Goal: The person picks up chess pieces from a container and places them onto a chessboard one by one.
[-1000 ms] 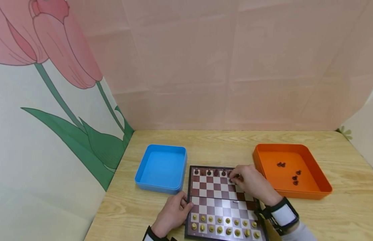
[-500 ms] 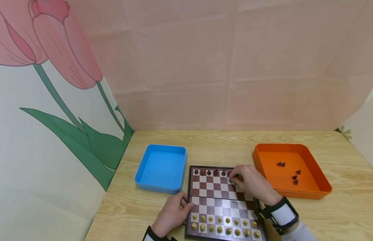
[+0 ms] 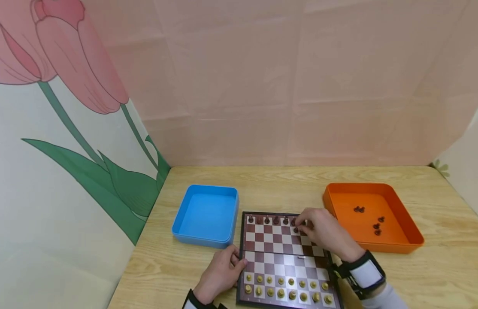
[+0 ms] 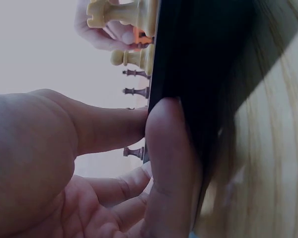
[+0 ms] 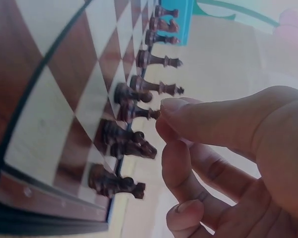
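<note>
A folding chessboard (image 3: pixel 277 248) lies on the table with pale chess pieces (image 3: pixel 280 293) in two rows near the person and dark ones along the far edge. My left hand (image 3: pixel 222 269) grips the board's left edge, thumb on top and a finger (image 4: pixel 170 148) against its side and underside. At the far right of the board is my right hand (image 3: pixel 323 229), thumb and index fingertips close together with nothing seen between them. A dark pawn (image 5: pixel 133 94) stands upright just beside those fingertips, apart from them. More dark pieces (image 5: pixel 116 183) stand near it, partly hidden from the head view.
An orange tray (image 3: pixel 389 247) right of the board holds several dark pawns (image 3: pixel 377 226). Behind the board on the left sits a blue tray (image 3: pixel 205 241). A pink curtain-like backdrop (image 3: pixel 239 107) rises behind the wooden table (image 3: pixel 277 189).
My right hand has risen slightly off the dark pawn, which now shows standing on its square below the fingertips. The left hand keeps its grip on the board.
</note>
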A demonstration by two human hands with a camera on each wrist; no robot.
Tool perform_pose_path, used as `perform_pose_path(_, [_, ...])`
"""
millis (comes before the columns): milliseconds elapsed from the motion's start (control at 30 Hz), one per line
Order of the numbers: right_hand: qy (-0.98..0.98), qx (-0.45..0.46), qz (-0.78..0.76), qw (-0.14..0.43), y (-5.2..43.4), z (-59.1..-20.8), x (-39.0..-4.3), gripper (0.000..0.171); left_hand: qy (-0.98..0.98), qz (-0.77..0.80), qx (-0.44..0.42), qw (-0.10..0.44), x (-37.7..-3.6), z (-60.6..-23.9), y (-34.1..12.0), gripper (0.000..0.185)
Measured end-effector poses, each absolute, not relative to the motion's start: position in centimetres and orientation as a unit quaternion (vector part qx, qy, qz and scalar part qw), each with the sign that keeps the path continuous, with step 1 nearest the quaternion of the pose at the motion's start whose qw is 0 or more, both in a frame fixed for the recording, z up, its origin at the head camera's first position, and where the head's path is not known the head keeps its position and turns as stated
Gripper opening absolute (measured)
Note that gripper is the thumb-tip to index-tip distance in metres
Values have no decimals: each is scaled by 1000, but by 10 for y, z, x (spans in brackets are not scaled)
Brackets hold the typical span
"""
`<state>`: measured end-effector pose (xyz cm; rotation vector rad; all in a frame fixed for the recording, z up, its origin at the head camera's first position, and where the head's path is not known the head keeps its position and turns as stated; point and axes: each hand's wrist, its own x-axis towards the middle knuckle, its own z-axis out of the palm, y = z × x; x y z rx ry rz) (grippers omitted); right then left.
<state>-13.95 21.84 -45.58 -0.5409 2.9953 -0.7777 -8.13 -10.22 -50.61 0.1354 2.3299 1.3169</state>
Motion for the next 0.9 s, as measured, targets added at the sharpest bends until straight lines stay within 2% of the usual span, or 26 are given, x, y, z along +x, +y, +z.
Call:
perform_pose_path(267, [944,-173,-278,-33,235,-445,-138,16,847,477,49,229,-81,-505,-102,17])
perform_pose_path(900, [951,-106,-270,-110,297,-431,-140,17,851,474,59,219,-81,-504,-101,13])
